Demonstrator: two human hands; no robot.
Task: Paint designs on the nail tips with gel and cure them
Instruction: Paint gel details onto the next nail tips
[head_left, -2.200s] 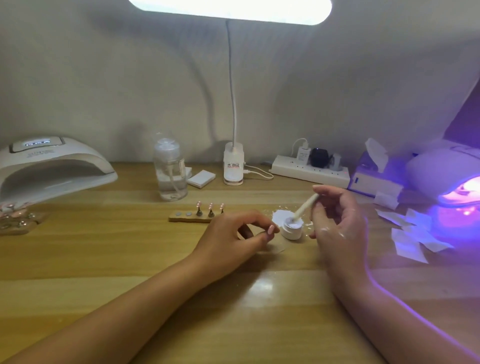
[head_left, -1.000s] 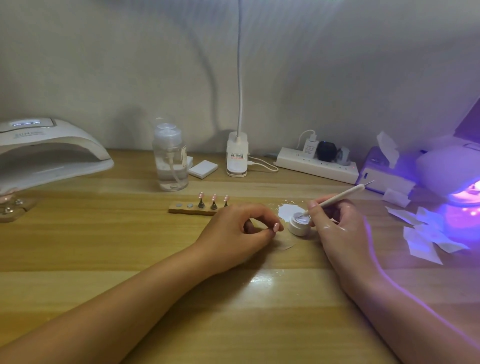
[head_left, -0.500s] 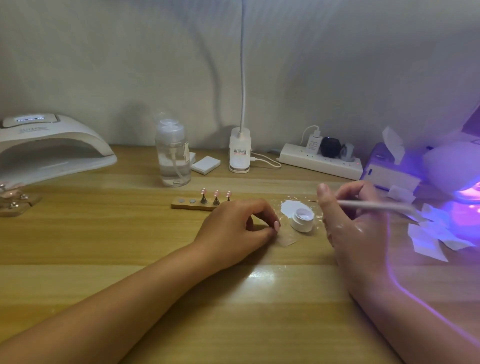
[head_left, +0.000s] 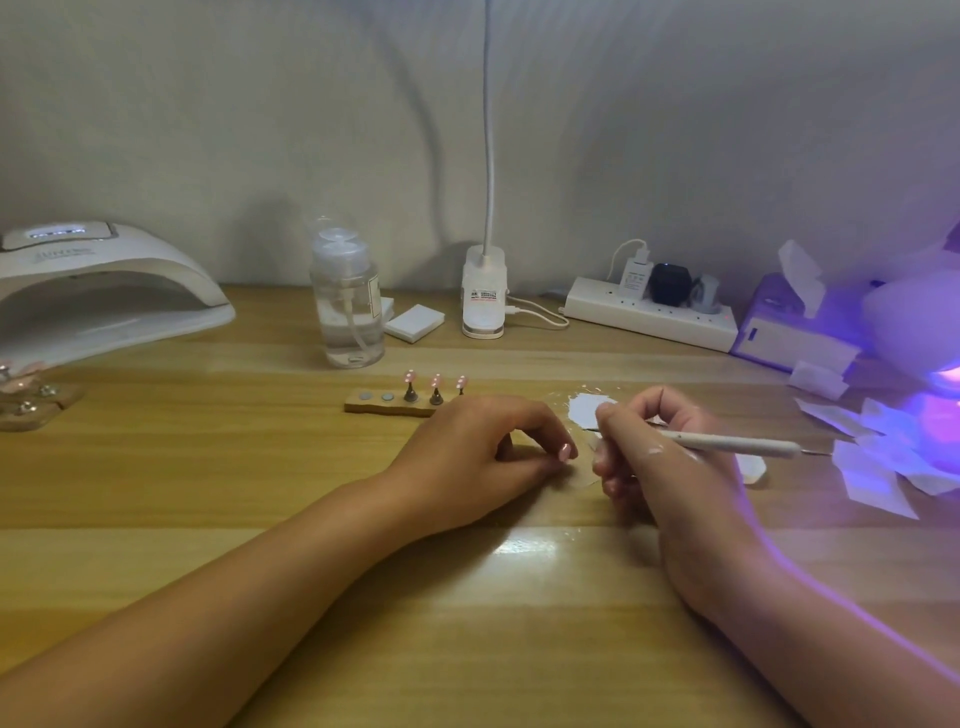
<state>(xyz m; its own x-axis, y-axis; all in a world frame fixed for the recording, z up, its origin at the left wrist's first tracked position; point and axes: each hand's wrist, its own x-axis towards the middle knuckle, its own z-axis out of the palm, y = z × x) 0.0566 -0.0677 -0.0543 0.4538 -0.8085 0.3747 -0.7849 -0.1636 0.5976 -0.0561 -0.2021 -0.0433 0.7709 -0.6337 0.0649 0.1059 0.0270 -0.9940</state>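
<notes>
Pink nail tips (head_left: 435, 382) were seen on the holder (head_left: 387, 407) at the far side of the left hand (head_left: 483, 452), its grip not discernible, while a pen (head_left: 737, 443) was clamped in the right hand (head_left: 675, 467); painting and curing were judged unfinished.

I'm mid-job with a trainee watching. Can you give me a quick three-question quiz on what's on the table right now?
1. True or false: the holder carries three nail tips.
2. What holds the brush? A. the right hand. B. the holder. C. nothing, it lies flat.
3. Complete: the lamp glowing violet stands on the person's ___ side.
Key: 1 true; 2 A; 3 right.
</notes>
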